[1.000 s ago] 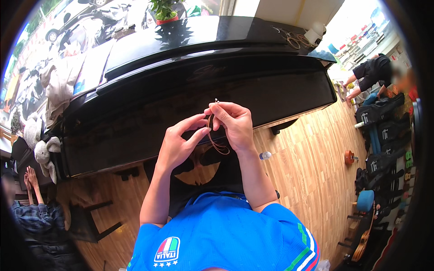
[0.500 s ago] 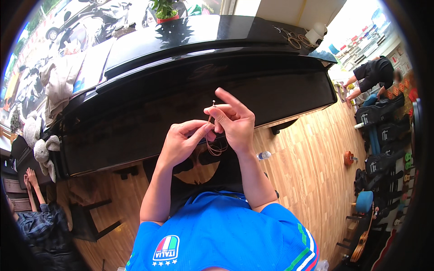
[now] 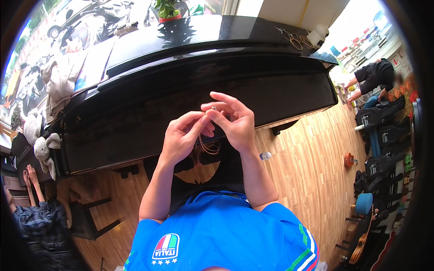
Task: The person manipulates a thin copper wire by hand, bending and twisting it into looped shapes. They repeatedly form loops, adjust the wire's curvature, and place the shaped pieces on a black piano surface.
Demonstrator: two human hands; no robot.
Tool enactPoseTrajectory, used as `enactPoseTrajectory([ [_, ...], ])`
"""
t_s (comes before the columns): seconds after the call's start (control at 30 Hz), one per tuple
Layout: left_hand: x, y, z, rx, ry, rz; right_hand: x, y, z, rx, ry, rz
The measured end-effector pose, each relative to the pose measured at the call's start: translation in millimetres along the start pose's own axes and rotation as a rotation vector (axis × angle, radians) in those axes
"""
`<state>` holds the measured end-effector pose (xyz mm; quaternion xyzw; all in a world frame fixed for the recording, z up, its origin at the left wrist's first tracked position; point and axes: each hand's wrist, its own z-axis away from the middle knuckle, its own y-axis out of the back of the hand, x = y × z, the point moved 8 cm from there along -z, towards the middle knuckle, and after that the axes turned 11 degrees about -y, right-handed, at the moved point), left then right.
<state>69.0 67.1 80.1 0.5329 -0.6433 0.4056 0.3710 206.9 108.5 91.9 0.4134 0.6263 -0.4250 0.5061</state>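
Note:
A thin copper-coloured string (image 3: 209, 151), wound in loose loops, hangs below my fingers in front of the piano. Small shiny silver ends (image 3: 214, 108) stick up at its top. My left hand (image 3: 178, 137) is closed, thumb and index finger pinching the string just under those ends. My right hand (image 3: 237, 126) meets it there, its thumb and bent fingers closed at the silver ends while one finger stays raised. The two hands' fingertips touch or nearly touch, hiding the gripped part of the string.
A black upright piano (image 3: 149, 104) stands before me, bearing a potted plant (image 3: 169, 18) and a coiled cable (image 3: 298, 40). A plastic bottle (image 3: 265, 156) and a small ukulele-like instrument (image 3: 349, 159) are on the wood floor (image 3: 298, 180). Other people are at left and far right.
My left hand has moved up to the silver ends, and my right thumb has closed in there. The silver ends sit lower, and the loops have swung slightly left.

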Motion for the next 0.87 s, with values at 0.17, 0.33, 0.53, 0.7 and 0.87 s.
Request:
enactPoseTrajectory([
  [0.17,-3.8,-1.5,2.0,0.018,0.03,0.062,4.5,-7.4,0.4,-0.114,0.142,-0.162],
  [0.33,-6.8,0.4,2.9,0.03,0.061,0.064,6.0,-9.7,5.3,0.016,0.06,-0.28],
  [0.53,-9.4,2.5,5.6,0.021,0.06,0.054,3.5,-6.8,4.8,0.021,0.16,-0.119],
  [0.7,-6.5,0.9,7.4,0.023,0.068,0.149,-7.8,-11.7,8.5,-0.009,0.167,-0.117],
  [0.87,-4.3,-0.2,8.1,0.013,0.157,0.294,4.6,-15.6,9.8,-0.115,0.089,-0.096],
])
